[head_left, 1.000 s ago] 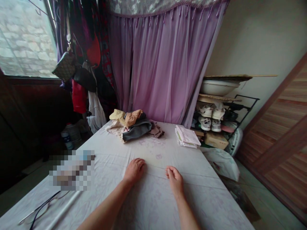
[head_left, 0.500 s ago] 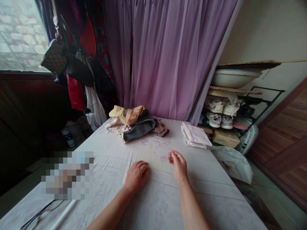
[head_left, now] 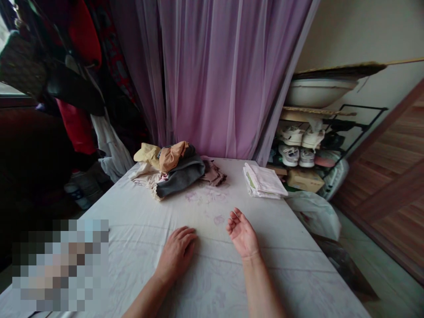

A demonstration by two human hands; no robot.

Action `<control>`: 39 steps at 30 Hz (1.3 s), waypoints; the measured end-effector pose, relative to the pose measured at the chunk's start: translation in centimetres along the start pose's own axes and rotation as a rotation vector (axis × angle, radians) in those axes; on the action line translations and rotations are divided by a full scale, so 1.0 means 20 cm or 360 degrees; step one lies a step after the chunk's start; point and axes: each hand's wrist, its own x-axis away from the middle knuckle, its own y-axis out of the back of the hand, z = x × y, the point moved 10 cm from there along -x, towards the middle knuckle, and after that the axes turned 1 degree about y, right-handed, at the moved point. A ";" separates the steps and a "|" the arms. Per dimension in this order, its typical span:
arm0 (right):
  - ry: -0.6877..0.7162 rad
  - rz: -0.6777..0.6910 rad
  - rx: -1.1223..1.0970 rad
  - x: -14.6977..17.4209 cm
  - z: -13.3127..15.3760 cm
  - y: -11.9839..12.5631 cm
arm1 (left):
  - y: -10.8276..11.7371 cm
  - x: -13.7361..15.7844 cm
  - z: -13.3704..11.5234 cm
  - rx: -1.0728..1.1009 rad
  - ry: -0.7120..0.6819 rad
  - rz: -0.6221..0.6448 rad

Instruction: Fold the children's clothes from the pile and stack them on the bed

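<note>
Left hand flat and empty on white sheet at lower centre, right hand raised palm-up, unclenched, holding nothing; risk: dragging sheet could topple clothes pile and folded cloth at frame centre.

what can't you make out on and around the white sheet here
Head view only:
- Pixelated patch at lower left: blurred, contents unknown.
- Rumpled pile of beige and grey clothes: lower garments covered by upper ones.
- Black shoe rack: lower shelves hidden behind the white sheet.
</note>
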 end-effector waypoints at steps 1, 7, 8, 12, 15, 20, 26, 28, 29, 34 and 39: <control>-0.0005 0.0014 -0.0007 0.01 0.00 0.00 | 0.00 0.00 0.00 -0.0009 -0.0004 -0.0003; 0.0002 0.0007 -0.0061 0.05 0.01 0.02 | 0.01 0.00 0.00 -0.0031 -0.0022 -0.0021; 0.0001 -0.0003 -0.0065 0.06 0.01 0.03 | 0.01 0.00 0.00 -0.0036 -0.0022 -0.0022; -0.0037 -0.0055 -0.0076 0.08 -0.02 0.04 | -0.01 0.00 0.00 -0.0052 -0.0013 0.0005; -0.0044 -0.0120 -0.0101 0.08 -0.02 0.06 | -0.01 0.00 0.01 -0.0046 0.0004 0.0018; 0.0011 -0.0108 -0.0125 0.05 0.01 0.09 | 0.00 0.00 0.01 -0.0013 0.0017 0.0007; -0.0001 -0.0116 -0.0176 0.05 0.00 0.10 | 0.00 0.00 0.01 0.0020 0.0019 -0.0007; -0.0018 -0.0124 -0.0226 0.05 0.00 0.10 | 0.00 -0.01 0.02 0.0044 0.0014 -0.0002; -0.0027 -0.0126 -0.0250 0.04 -0.01 0.10 | 0.00 -0.02 0.03 0.0054 0.0012 -0.0004; -0.0006 -0.0121 -0.0258 0.00 0.03 0.13 | -0.01 -0.09 0.12 0.0008 -0.0004 0.0017; 0.0013 -0.0111 -0.0161 -0.03 0.06 0.16 | -0.01 -0.18 0.31 -0.0063 0.0022 -0.0016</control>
